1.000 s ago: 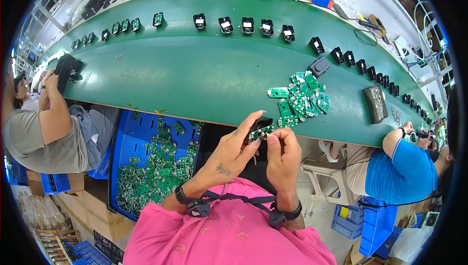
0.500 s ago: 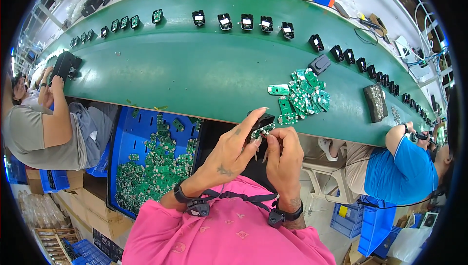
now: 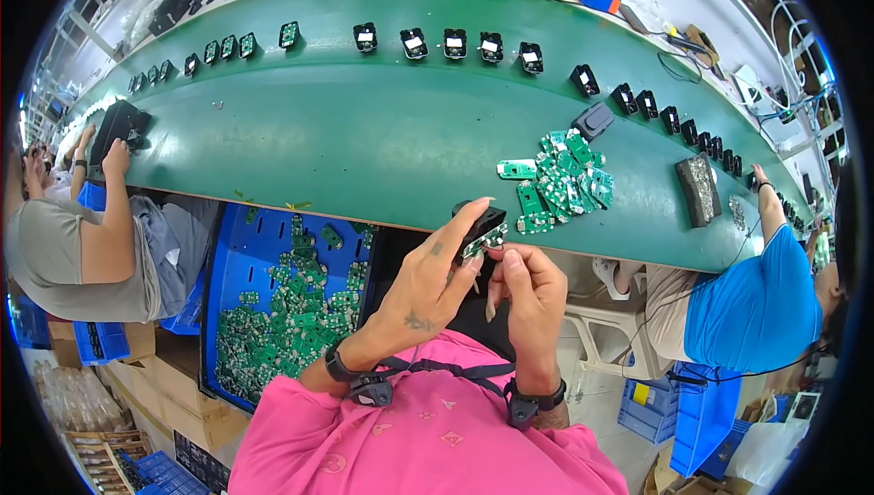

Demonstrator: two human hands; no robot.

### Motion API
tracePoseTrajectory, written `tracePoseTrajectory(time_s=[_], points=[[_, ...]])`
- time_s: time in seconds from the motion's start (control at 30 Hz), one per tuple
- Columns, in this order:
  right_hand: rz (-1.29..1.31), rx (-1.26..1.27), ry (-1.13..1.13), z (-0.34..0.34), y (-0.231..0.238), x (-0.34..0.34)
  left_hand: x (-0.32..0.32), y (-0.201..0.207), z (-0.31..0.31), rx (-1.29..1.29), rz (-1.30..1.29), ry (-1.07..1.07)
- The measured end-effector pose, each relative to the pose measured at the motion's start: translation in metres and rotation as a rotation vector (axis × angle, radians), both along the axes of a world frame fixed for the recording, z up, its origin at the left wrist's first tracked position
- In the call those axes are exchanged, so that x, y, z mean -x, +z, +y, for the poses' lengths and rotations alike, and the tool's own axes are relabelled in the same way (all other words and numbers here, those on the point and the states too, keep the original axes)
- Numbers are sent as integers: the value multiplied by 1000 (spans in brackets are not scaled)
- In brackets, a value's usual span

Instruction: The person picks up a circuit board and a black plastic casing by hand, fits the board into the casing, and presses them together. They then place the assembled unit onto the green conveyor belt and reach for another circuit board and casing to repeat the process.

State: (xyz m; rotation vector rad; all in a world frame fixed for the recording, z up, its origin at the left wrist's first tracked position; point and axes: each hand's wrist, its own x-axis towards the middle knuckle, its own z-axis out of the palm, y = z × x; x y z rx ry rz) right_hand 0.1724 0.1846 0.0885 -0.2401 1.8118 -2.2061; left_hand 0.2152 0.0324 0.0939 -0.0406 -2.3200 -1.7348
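Observation:
My left hand [image 3: 424,278] grips a small black plastic housing [image 3: 490,220] just off the table's near edge, its index finger along the top and the thumb below. A green circuit board [image 3: 484,242] shows at the housing's side facing me. Close against the board's right end, my right hand [image 3: 535,299] is closed in a pinch; what lies between thumb and index finger is too small to make out. Beyond my hands, a pile of green circuit boards [image 3: 569,176] lies on the green table [image 3: 364,140]. A dark grey plastic block [image 3: 594,121] touches its far side.
Black housings [image 3: 454,44] stand in a long row across the table's far part. Below the edge, a blue bin [image 3: 238,258] holds many circuit boards. A dark rough-topped block [image 3: 699,191] lies at right. Co-workers sit at left [image 3: 86,249] and right [image 3: 756,295].
My right hand's fingers have shifted slightly at the board's end, while my left hand keeps its hold. The row of housings has slid slightly left. The right-hand co-worker's arm now reaches over the table.

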Motion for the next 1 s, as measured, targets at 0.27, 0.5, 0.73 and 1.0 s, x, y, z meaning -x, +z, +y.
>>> tracePoseTrajectory(time_s=[0.27,0.5,0.73,1.0], points=[[60,62,4,2,-5,3,1,3,5,26,5,-37],[171,42,-90,2,-5,2,1,6,8,-53,-70,-90],[798,-444,-88,11,8,15,2,14,8,-86,-124,-89],[824,-537,-49,14,13,18,4,19,6,184,7,-103]])
